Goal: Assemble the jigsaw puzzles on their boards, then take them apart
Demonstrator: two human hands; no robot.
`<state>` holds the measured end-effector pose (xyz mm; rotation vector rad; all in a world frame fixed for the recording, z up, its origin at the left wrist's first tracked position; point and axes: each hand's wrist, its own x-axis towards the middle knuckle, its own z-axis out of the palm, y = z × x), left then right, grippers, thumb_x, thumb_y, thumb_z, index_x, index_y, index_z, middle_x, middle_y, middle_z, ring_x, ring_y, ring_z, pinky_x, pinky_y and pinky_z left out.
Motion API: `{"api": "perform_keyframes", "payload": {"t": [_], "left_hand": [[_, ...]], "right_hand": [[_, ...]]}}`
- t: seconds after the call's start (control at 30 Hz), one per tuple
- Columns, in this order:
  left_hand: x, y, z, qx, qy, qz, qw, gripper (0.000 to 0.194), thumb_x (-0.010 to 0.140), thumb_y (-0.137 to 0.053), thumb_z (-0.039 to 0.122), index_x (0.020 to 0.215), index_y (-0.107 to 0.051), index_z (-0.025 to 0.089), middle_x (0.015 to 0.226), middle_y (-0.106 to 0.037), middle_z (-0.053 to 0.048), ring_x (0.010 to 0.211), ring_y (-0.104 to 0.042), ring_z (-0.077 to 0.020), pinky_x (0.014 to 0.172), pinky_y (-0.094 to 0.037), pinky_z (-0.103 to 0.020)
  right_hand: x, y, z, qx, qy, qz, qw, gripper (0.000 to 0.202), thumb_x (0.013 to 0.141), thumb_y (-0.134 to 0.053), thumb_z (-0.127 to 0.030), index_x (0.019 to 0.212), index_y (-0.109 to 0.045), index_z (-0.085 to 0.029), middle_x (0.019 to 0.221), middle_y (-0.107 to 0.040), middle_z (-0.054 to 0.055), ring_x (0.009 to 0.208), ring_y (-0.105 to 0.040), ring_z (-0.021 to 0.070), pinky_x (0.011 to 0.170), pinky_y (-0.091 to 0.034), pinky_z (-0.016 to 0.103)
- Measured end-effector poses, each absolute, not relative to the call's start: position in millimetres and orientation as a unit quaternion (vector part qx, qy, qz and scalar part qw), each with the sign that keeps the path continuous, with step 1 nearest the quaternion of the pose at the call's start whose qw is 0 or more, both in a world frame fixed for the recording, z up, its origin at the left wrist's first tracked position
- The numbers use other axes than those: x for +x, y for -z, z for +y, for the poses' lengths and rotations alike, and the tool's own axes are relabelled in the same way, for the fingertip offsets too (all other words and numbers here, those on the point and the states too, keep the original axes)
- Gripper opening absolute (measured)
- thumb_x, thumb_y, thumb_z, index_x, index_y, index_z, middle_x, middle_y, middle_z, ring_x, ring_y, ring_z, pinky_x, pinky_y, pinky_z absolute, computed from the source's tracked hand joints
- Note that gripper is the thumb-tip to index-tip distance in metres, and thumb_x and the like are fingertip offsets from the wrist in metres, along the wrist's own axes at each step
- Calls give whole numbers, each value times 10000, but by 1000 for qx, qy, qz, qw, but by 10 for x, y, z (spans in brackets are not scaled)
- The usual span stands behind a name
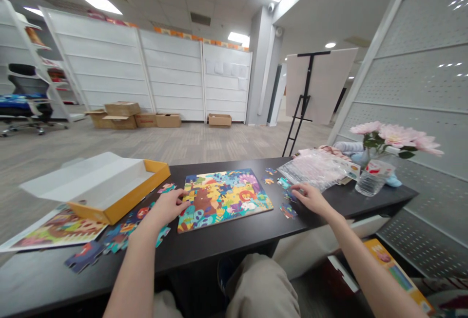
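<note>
A colourful jigsaw puzzle (226,196), showing animals and plants in a flat board, lies on the dark table. My left hand (168,207) rests at its left edge, fingers loosely bent and apart, the fingertips over the border. To the right of the board, my right hand (310,198) has its thumb and fingers drawn together at a dark blue puzzle piece (288,195). Around that hand lie a teal piece (283,182), an orange piece (268,180) and a multicoloured piece (288,211). More loose pieces (119,235) are spread beside and behind my left forearm.
An open yellow box (137,194) with a white inside stands at the left, beside a picture sheet (60,228). Clear plastic bags (314,167) and a glass vase (369,181) with pink flowers (397,135) occupy the table's right end. Beyond the table are cardboard boxes (122,109) and an easel (305,94).
</note>
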<state>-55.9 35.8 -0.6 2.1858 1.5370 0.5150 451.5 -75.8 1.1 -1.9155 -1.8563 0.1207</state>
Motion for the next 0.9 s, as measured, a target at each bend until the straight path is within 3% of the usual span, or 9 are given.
{"api": "perform_keyframes", "payload": {"t": [0.2, 0.43, 0.6, 0.9], "left_hand": [[-527, -22, 299, 789, -180, 560, 178, 405, 820, -575, 388, 1117, -667, 128, 1035, -751, -134, 937, -718, -268, 815, -541, -331], [-503, -50, 275, 787, -181, 565, 171, 371, 826, -591, 335, 1127, -673, 134, 1068, -741, -133, 931, -709, -257, 835, -529, -333], [-506, -30, 291, 786, -181, 563, 182, 376, 820, -600, 337, 1135, -670, 144, 1078, -735, -126, 954, -705, -260, 823, -530, -325], [-515, -27, 301, 791, -179, 553, 189, 387, 830, -602, 354, 1142, -669, 135, 1049, -743, -127, 937, -705, -267, 822, -530, -335]], "right_hand": [[4582, -107, -157, -743, -22, -659, 115, 373, 839, -656, -410, 1136, -698, -188, 1119, -736, 108, 956, -671, 249, 835, -493, 325], [4556, -188, 60, -747, -60, -658, 71, 244, 688, -785, -323, 894, -743, -199, 857, -758, 50, 774, -695, 207, 667, -484, 268], [4558, -199, 26, -749, -70, -655, 71, 316, 710, -746, -305, 991, -708, -166, 882, -753, 67, 759, -689, 198, 650, -481, 258], [4601, -383, -76, -711, -19, -700, 63, 525, 603, -689, -176, 1128, -675, -154, 917, -744, 80, 811, -660, 233, 685, -440, 269]]}}
